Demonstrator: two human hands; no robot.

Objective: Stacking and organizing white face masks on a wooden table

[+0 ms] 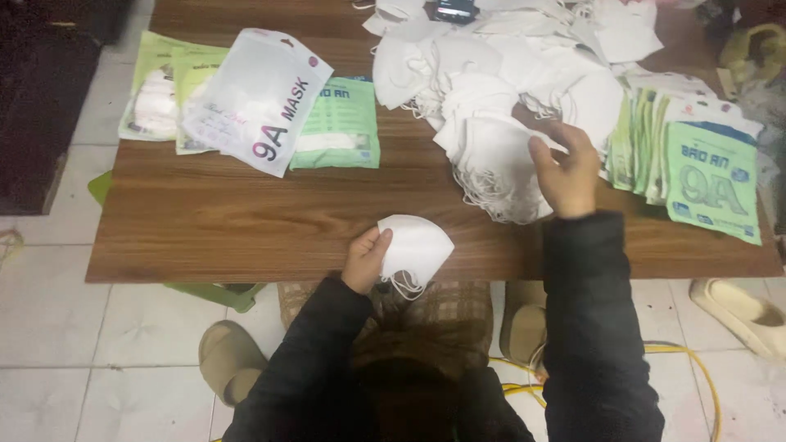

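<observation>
Pale floor tiles surround a low wooden table that fills most of the frame, and a person in dark sleeves sits at its near edge. At lower centre lies a folded white mask, flat on the wood close to that edge. It looks very light and soft, a thin fabric shell that would crease easily, with thin ear loops trailing off its lower side; the folded edge or the loops seem the safest places to pinch it. The left hand is partly closed, its thumb and fingertips touching the left edge of this mask. The right hand, right of centre, is loosely curled with its fingers on the edge of a pile of white masks that spreads toward the top. Green packets are stacked at the right, and a white pouch lies over more green packets at upper left.
</observation>
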